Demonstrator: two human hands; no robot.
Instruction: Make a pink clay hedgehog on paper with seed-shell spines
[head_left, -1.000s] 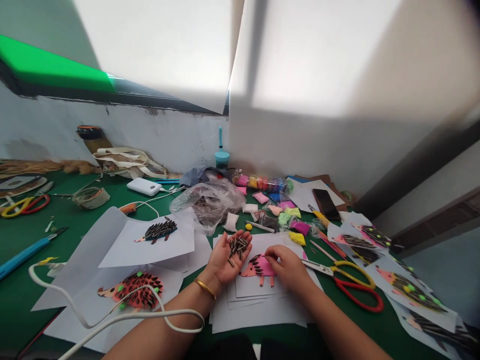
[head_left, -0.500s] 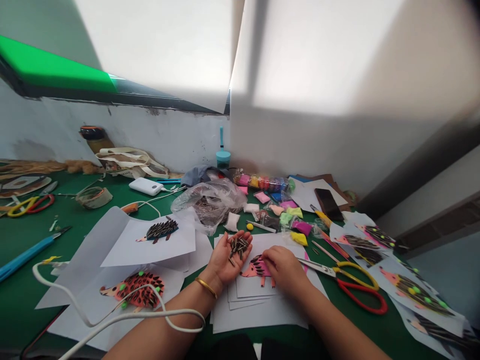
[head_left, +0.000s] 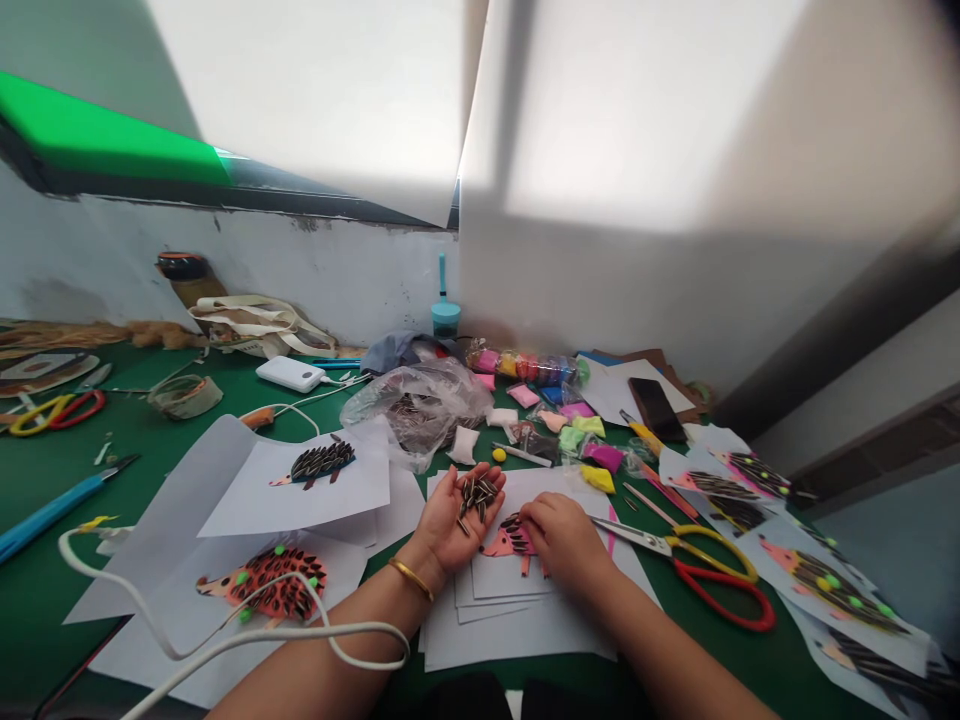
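Palm up, my left hand [head_left: 459,525] cups a small pile of striped sunflower seeds [head_left: 478,495], its fingers pointing away from me. Beside it, my right hand [head_left: 568,540] is closed in a pinch over a pink clay hedgehog [head_left: 517,540] on a stack of white paper [head_left: 510,640]. Whatever lies between those fingertips is hidden. Dark seeds cover the hedgehog's back near its head; the right hand hides the rear of the body. Just right of this hand lie scissors with yellow and red handles [head_left: 697,565].
Finished-looking seed hedgehogs lie on paper at left [head_left: 289,585] and right [head_left: 832,580]. Behind my hands are a plastic bag of seeds [head_left: 416,410] and coloured clay packets [head_left: 600,455]. A white cable [head_left: 352,632] loops over my left forearm. A blue craft knife [head_left: 60,510] lies far left.
My right hand has shifted slightly left along the hedgehog, its fingers still pinched. My left hand with the seeds stays nearly in place.
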